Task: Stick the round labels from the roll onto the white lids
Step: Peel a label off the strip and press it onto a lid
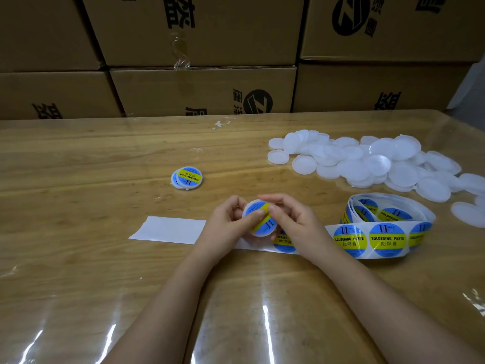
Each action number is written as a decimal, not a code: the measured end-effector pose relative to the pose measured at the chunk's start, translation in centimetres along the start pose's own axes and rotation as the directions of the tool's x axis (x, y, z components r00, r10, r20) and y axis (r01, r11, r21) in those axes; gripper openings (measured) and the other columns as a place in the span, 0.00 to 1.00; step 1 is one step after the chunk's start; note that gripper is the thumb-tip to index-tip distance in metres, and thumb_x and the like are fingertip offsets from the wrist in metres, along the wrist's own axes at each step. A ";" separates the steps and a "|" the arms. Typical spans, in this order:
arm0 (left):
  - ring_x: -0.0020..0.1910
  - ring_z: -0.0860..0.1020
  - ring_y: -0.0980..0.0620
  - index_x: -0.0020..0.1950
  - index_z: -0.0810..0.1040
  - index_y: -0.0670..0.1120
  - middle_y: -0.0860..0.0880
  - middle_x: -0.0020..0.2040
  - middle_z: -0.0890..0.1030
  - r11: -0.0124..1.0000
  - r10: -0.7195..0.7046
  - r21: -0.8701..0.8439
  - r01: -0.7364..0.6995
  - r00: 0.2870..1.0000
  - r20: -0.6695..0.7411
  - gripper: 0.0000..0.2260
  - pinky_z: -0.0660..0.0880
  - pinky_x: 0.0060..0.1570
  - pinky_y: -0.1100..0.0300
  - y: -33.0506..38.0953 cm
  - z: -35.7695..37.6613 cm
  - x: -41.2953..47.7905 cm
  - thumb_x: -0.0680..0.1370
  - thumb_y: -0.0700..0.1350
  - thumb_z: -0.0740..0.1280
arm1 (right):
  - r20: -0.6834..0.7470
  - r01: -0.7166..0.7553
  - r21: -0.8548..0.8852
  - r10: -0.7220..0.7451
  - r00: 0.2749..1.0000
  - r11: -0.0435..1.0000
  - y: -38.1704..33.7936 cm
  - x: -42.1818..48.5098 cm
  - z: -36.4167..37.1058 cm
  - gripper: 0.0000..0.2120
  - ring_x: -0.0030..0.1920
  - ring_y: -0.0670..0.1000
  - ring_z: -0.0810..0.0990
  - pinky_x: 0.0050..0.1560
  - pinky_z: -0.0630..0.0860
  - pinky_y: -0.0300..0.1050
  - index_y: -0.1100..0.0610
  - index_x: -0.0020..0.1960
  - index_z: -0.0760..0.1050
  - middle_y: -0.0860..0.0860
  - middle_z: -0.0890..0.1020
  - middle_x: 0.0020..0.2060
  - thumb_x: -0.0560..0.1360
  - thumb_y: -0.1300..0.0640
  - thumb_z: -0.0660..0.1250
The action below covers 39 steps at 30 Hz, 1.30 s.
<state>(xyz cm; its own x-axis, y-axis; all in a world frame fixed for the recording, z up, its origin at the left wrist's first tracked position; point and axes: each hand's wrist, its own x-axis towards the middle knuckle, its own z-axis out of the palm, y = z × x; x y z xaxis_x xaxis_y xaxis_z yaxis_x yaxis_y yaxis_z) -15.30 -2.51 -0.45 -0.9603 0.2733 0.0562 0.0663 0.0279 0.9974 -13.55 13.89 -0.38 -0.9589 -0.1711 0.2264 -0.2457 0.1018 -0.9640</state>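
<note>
Table, wood under clear film.

Far left: bare white strip of backing paper, flat on the table, running right under both hands.

Beyond it, well apart from the hands: two labelled lids, overlapping, labels up.

Centre: left hand grips the lid at its left rim, fingers curled behind, thumb pressed on the label. The lid sits between the two hands, tilted towards the camera, over the strip. Whether it touches the strip cannot be told. The label is blue with a yellow band and covers most of the lid's face.

Right hand pinches the lid's right edge, fingers curled close.

Right: roll of labels, loosely coiled, its tail lying flat and passing under the right hand.

Far right, behind the roll: pile of plain white lids, heaped and spilling to the table edge.

Rear: stacked cardboard boxes.
</note>
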 end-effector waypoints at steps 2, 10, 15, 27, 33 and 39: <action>0.36 0.78 0.52 0.47 0.72 0.40 0.47 0.38 0.80 0.997 -0.002 0.078 0.001 1.000 0.016 0.17 0.76 0.35 0.58 -0.1 0.2 0.0 0.72 0.53 0.70 | 0.040 -0.010 -0.007 0.010 0.999 1.000 -0.1 -0.1 0.2 0.12 0.34 0.44 0.80 0.38 0.76 0.35 0.51 0.58 0.76 0.46 0.83 0.37 0.81 0.62 0.59; 0.23 0.72 0.56 0.44 0.74 0.51 0.52 0.27 0.75 0.974 0.067 0.220 -0.055 0.997 -0.045 0.09 0.70 0.26 0.65 -0.2 0.3 0.0 0.82 0.48 0.58 | 0.118 -0.047 -0.029 0.050 0.992 0.998 0.2 0.1 0.0 0.22 0.53 0.54 0.81 0.59 0.74 0.48 0.40 0.63 0.72 0.53 0.84 0.49 0.76 0.63 0.67; 0.30 0.77 0.56 0.53 0.77 0.43 0.53 0.35 0.81 0.994 0.083 0.065 -0.083 0.997 0.002 0.09 0.74 0.33 0.66 0.6 0.3 -0.2 0.82 0.43 0.58 | 0.054 -0.015 -0.031 0.017 0.998 0.999 0.3 0.3 -0.1 0.19 0.45 0.47 0.80 0.51 0.77 0.44 0.39 0.62 0.72 0.52 0.84 0.45 0.80 0.62 0.61; 0.33 0.81 0.55 0.54 0.76 0.48 0.50 0.43 0.81 0.984 0.067 0.169 0.053 0.772 -0.633 0.06 0.75 0.39 0.58 -1.1 -5.5 1.5 0.79 0.41 0.64 | -0.053 -0.082 -0.058 0.079 0.995 0.995 -0.2 0.3 -0.1 0.16 0.38 0.45 0.77 0.45 0.76 0.36 0.47 0.62 0.69 0.56 0.78 0.46 0.79 0.63 0.60; 0.49 0.78 0.54 0.69 0.69 0.47 0.58 0.48 0.76 0.956 0.055 0.251 0.152 0.748 -0.661 0.21 0.72 0.48 0.58 -1.3 -5.7 1.8 0.77 0.39 0.64 | -0.061 -0.103 -0.084 0.098 0.993 0.991 -0.4 0.3 0.0 0.16 0.38 0.45 0.77 0.46 0.76 0.38 0.49 0.63 0.70 0.51 0.78 0.43 0.79 0.63 0.60; 0.48 0.75 0.64 0.71 0.67 0.42 0.46 0.74 0.61 0.880 0.160 0.447 0.158 0.789 -0.593 0.22 0.62 0.47 0.71 -1.1 -5.3 1.4 0.77 0.35 0.60 | -0.070 -0.114 -0.103 0.107 0.992 0.988 -0.2 0.3 0.0 0.15 0.37 0.43 0.77 0.49 0.76 0.41 0.49 0.62 0.72 0.49 0.78 0.41 0.79 0.63 0.61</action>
<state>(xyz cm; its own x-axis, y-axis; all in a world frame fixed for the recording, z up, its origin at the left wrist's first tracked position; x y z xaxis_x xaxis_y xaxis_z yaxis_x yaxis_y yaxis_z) -18.13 -7.29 -1.22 -0.9078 -0.3506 0.2302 0.0275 0.4979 0.8668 -13.77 13.83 -0.11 -0.9873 -0.0899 0.1308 -0.1478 0.2211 -0.9640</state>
